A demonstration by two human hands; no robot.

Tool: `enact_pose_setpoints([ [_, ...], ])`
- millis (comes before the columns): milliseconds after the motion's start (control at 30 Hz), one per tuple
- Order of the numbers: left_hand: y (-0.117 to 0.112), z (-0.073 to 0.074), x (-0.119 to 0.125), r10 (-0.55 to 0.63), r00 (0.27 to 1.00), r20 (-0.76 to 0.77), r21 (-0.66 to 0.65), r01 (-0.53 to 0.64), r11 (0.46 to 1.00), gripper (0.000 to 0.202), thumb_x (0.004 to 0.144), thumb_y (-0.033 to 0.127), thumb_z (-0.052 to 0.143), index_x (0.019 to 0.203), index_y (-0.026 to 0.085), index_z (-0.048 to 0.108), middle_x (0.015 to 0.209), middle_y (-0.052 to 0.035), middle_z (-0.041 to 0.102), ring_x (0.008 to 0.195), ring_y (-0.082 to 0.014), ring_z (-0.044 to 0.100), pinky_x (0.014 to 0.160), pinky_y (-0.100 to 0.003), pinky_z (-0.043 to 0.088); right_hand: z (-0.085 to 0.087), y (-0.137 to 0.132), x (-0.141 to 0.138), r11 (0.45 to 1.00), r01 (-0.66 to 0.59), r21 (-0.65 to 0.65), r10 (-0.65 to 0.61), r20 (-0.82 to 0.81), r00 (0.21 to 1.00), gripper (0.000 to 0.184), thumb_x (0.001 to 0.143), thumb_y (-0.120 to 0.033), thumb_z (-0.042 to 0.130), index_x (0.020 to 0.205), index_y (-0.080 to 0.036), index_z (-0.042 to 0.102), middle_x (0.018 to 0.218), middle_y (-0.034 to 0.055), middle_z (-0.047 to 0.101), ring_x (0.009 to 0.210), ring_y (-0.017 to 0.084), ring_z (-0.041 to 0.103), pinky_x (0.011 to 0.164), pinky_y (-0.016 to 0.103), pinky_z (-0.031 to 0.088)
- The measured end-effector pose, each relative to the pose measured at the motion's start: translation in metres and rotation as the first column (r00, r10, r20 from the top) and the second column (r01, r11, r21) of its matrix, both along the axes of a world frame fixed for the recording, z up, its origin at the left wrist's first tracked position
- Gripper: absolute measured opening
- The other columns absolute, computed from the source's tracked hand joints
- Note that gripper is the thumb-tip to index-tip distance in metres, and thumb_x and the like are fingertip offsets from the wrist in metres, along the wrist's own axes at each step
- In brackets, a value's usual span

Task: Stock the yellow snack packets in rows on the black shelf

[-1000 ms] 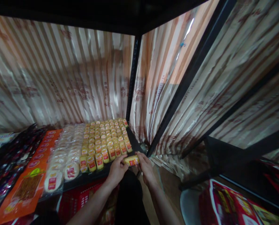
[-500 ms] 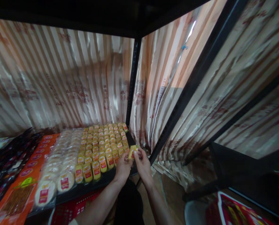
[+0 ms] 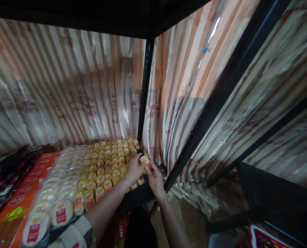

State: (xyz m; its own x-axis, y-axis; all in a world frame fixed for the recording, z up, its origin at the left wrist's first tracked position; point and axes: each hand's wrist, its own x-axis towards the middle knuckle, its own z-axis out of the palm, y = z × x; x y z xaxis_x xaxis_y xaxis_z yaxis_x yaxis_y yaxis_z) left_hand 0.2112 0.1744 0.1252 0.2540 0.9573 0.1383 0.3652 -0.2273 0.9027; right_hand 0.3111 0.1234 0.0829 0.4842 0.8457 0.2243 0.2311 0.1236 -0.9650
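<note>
My left hand (image 3: 133, 169) and my right hand (image 3: 155, 176) are both closed on one small yellow snack pack (image 3: 144, 160) with a red label, held over the right end of a dark shelf (image 3: 138, 198). Under and to the left of the hands lie several rows of the same yellow snack packs (image 3: 104, 165). My left hand partly covers the nearest row.
Left of the yellow packs lie rows of round white packs (image 3: 57, 193), orange packets (image 3: 16, 201) and dark packets (image 3: 3, 175). A black shelf post (image 3: 144, 93) stands right behind the hands. Striped shiny curtain (image 3: 65, 89) hangs all round. A red-printed bag (image 3: 262, 237) lies low right.
Both hands have carried the yellow pack up and forward from the shelf's front edge to its right end near the post. The camera has tilted and shifted.
</note>
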Motion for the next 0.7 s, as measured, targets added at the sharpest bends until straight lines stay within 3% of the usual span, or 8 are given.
enact_pose_setpoints([
  [133, 0.023, -0.001, 0.006, -0.094, 0.992, -0.080, 0.018, 0.096, 0.995, 0.028, 0.077, 0.020, 0.054, 0.103, 0.020, 0.063, 0.089, -0.0024, 0.069, 0.082, -0.0153, 0.061, 0.079, -0.027, 0.046, -0.005, 0.012, 0.000, 1.000, 0.012, 0.001, -0.012, -0.001, 1.000, 0.047, 0.078, -0.043, 0.051, 0.118, -0.018, 0.058, 0.114, 0.0084, 0.066, 0.106, 0.022, 0.060, 0.096, 0.038, 0.043],
  [267, 0.047, 0.004, 0.010, 0.019, 0.995, -0.101, 0.051, -0.014, 0.999, 0.023, 0.078, 0.021, 0.055, 0.100, 0.018, 0.062, 0.088, -0.0031, 0.067, 0.076, -0.0139, 0.059, 0.073, -0.025, 0.044, -0.014, 0.021, -0.002, 0.998, 0.042, -0.054, -0.037, 0.083, 0.996, 0.057, 0.083, -0.045, 0.042, 0.130, -0.014, 0.049, 0.127, 0.0137, 0.057, 0.113, 0.022, 0.057, 0.098, 0.038, 0.043],
  [367, 0.069, 0.011, 0.011, 0.116, 0.986, -0.116, 0.082, -0.107, 0.991, 0.022, 0.078, 0.019, 0.056, 0.099, 0.016, 0.061, 0.086, -0.0034, 0.066, 0.075, -0.0134, 0.059, 0.072, -0.025, 0.043, -0.019, 0.027, -0.003, 0.991, 0.015, -0.132, 0.014, 0.213, 0.977, 0.062, 0.085, -0.047, 0.037, 0.132, -0.007, 0.046, 0.134, 0.0184, 0.050, 0.123, 0.025, 0.049, 0.105, 0.042, 0.035],
  [500, 0.098, 0.013, 0.013, 0.170, 0.978, -0.123, 0.118, -0.156, 0.981, 0.020, 0.080, 0.018, 0.055, 0.098, 0.015, 0.060, 0.086, -0.0042, 0.066, 0.077, -0.0140, 0.059, 0.073, -0.026, 0.043, -0.020, 0.036, -0.007, 0.980, -0.100, -0.172, 0.149, 0.301, 0.942, 0.063, 0.087, -0.049, 0.036, 0.134, -0.008, 0.044, 0.141, 0.0151, 0.042, 0.134, 0.024, 0.034, 0.112, 0.042, 0.023],
  [700, 0.125, 0.007, 0.021, 0.169, 0.972, -0.162, 0.151, -0.144, 0.978, 0.021, 0.081, 0.019, 0.055, 0.101, 0.014, 0.059, 0.087, -0.0061, 0.067, 0.079, -0.0148, 0.060, 0.076, -0.027, 0.043, -0.019, 0.043, -0.016, 0.964, -0.186, -0.192, 0.244, 0.354, 0.903, 0.061, 0.087, -0.047, 0.038, 0.137, -0.012, 0.041, 0.145, 0.0129, 0.036, 0.136, 0.025, 0.029, 0.113, 0.044, 0.022],
])
